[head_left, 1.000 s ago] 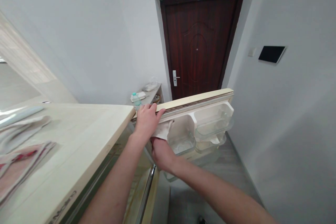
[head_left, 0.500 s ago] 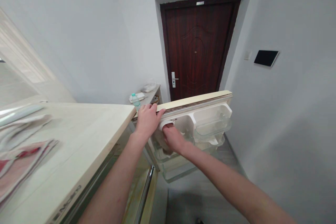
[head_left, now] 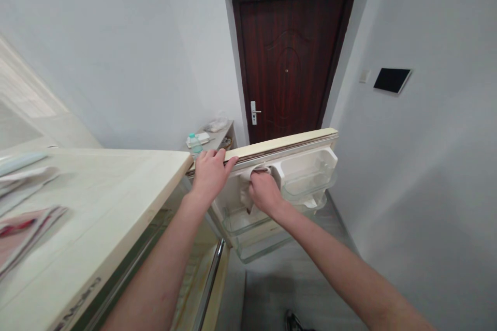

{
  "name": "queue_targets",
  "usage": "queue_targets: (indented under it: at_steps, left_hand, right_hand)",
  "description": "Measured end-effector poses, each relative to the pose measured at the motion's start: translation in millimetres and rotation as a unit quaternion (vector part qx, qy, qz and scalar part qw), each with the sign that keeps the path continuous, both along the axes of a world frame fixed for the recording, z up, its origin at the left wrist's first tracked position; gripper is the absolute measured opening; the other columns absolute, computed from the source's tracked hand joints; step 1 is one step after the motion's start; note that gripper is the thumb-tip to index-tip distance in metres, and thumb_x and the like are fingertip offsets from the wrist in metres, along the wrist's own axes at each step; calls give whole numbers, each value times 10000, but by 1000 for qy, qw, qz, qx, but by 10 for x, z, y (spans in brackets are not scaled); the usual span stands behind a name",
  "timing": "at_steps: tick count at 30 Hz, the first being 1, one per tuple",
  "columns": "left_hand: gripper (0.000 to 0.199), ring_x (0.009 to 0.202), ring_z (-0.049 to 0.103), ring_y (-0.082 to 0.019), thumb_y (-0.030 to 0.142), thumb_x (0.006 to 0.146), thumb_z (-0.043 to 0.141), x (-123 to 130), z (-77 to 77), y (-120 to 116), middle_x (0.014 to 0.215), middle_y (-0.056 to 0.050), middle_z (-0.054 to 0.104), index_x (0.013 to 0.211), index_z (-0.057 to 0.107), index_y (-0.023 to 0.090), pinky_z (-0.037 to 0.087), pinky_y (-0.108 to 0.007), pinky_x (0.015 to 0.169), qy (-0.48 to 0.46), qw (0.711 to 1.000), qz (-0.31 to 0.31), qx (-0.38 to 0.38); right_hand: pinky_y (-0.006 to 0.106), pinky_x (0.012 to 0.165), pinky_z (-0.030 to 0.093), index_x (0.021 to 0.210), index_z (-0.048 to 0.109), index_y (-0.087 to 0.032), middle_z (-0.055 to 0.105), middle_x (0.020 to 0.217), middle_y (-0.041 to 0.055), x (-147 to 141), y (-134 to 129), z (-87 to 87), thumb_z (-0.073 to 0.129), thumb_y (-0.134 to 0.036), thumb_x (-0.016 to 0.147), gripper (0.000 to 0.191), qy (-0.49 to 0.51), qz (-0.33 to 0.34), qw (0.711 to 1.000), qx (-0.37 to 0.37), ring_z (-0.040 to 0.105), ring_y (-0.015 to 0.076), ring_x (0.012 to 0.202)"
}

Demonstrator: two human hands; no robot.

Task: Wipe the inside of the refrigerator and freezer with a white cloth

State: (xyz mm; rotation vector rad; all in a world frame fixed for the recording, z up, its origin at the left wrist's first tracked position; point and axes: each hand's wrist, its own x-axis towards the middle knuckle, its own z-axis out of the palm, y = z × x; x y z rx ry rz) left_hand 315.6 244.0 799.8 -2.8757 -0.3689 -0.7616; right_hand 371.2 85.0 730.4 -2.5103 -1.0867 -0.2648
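Observation:
My left hand (head_left: pixel 210 173) grips the top edge of the open refrigerator door (head_left: pixel 287 144), fingers over the top and thumb along the inner side. My right hand (head_left: pixel 264 191) is closed on a pale cloth (head_left: pixel 245 191), which hangs down from the fingers against the door's inner side. Part of the cloth is hidden behind the hand. Right of it on the door is a white upper compartment with a clear shelf bin (head_left: pixel 310 183). A lower clear bin (head_left: pixel 264 248) sits beneath.
The refrigerator top (head_left: pixel 101 186) at left bears folded cloths (head_left: pixel 27 232). Behind the door stands a low cabinet (head_left: pixel 227 132) with a bottle (head_left: pixel 194 144) and a plastic bag (head_left: pixel 216 123). A dark red entrance door (head_left: pixel 289 62) is beyond. A wall panel (head_left: pixel 392 80) hangs right.
My right hand has moved the cloth to the right along the door's inner side, near the compartment divider. My left hand keeps its hold on the door edge. The view has shifted slightly.

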Motion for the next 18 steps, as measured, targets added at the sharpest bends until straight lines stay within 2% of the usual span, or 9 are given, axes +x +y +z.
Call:
queue_targets:
  at_steps: [3, 7, 9, 13, 18]
  left_hand:
    - [483, 1026, 625, -344, 541, 1036, 413, 4, 0, 6, 1017, -151, 712, 1034, 694, 148, 444, -410, 938, 2, 1000, 0, 1]
    - [484, 1031, 625, -347, 532, 1039, 409, 24, -13, 8, 1030, -155, 712, 1050, 694, 141, 445, -409, 934, 2, 1000, 8, -1]
    - [476, 1036, 624, -352, 532, 1034, 424, 32, -22, 8, 1034, -152, 711, 1069, 693, 141, 448, -409, 927, -1, 1000, 14, -2]
    - [470, 1033, 623, -355, 536, 1029, 436, 28, -24, 9, 1021, -150, 710, 1073, 692, 145, 449, -412, 923, 3, 1000, 11, 10]
    - [484, 1008, 628, -356, 541, 1036, 400, 22, -14, 7, 1000, -146, 709, 1046, 690, 154, 454, -414, 912, 9, 1000, 20, 14]
  right_hand:
    - [345, 1073, 464, 1284, 649, -59, 666, 1292, 199, 109, -66, -117, 458, -64, 908, 422, 8, -15, 1000, -21, 625, 276, 1216]
    - [364, 931, 541, 1196, 682, -40, 706, 1153, 217, 125, -84, -290, 450, -30, 903, 374, 56, -50, 996, -57, 694, 288, 1029]
    - [379, 991, 524, 1233, 675, -31, 693, 1185, 229, 88, -87, -272, 463, -32, 905, 390, 35, -44, 998, -40, 674, 300, 1100]
    - [412, 1194, 372, 1425, 577, -37, 587, 1402, 244, 79, -118, -194, 464, -62, 937, 502, -44, -35, 998, 30, 533, 304, 1341]
    - [390, 1092, 462, 1358, 641, -37, 617, 1369, 260, 207, -124, -338, 453, -2, 874, 521, 52, -26, 998, -15, 612, 318, 1254]
